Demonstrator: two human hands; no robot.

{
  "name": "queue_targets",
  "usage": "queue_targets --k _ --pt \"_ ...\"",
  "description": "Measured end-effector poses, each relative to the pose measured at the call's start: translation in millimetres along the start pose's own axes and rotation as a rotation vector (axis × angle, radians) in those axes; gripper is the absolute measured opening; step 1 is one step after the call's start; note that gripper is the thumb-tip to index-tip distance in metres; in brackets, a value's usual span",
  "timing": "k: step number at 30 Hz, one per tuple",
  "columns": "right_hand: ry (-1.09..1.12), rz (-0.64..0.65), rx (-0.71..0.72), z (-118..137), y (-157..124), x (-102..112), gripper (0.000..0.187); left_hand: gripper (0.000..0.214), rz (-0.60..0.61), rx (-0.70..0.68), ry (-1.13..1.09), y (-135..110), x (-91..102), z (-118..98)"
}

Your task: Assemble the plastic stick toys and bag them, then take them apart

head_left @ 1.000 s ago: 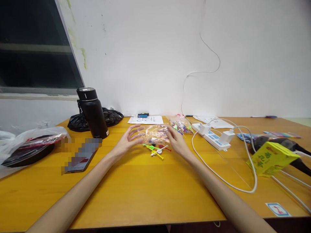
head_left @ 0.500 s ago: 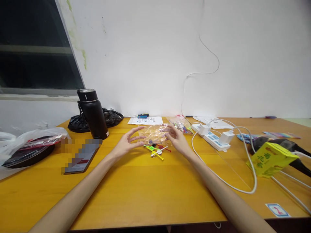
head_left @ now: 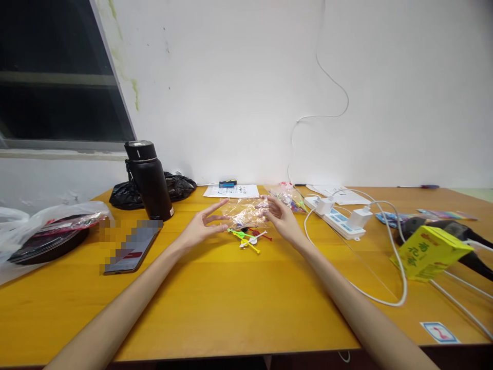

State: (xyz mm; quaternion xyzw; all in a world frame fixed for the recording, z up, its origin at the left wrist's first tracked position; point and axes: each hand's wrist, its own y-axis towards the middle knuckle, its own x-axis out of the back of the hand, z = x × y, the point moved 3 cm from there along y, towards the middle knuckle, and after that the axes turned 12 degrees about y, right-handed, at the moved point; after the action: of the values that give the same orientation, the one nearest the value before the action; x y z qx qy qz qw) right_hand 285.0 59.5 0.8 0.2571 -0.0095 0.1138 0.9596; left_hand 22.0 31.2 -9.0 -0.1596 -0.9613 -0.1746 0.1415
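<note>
A clear, crinkled plastic bag (head_left: 246, 211) spans the gap between my hands, shiny with reflections. My left hand (head_left: 202, 223) is at the bag's left edge, thumb and forefinger spread apart. At the right edge, my right hand (head_left: 283, 221) has bent fingers behind the film and the thumb in front, gripping it. Just below the bag, a small pile of thin plastic pieces (head_left: 250, 241) in green, yellow, white and red lies on the wooden table (head_left: 231, 303). The bag's lower edge partly covers the far pieces.
Left of my hands stand a black bottle (head_left: 148, 180) and a phone (head_left: 134, 252). Behind lie a paper sheet (head_left: 231, 191), a screwdriver (head_left: 227, 183) and another bag of coloured pieces (head_left: 287, 197). To the right are a power strip (head_left: 339, 223), looping cables and a yellow box (head_left: 429, 254).
The bag looks slightly flatter and has shifted a little to the right in view. My hands keep nearly the same pose, and the coloured pieces stay put.
</note>
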Motion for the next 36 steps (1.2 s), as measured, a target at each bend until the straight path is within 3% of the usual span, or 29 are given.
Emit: queue_targets --k 13,26,31,36 --pt "-0.017 0.009 -0.018 2 1 4 0.044 0.093 0.081 -0.008 -0.016 -5 -2.4 -10" --pt "0.014 -0.062 -0.040 2 2 13 0.047 0.089 0.009 -0.073 0.054 -4 5.9 -16" --pt "0.021 -0.069 -0.050 -2 2 13 0.047 0.094 0.007 0.008 0.041 -4 8.1 -9" --pt "0.042 -0.099 -0.031 -5 4 20 0.048 0.089 -0.014 -0.014 0.020 -4 10.0 -10"
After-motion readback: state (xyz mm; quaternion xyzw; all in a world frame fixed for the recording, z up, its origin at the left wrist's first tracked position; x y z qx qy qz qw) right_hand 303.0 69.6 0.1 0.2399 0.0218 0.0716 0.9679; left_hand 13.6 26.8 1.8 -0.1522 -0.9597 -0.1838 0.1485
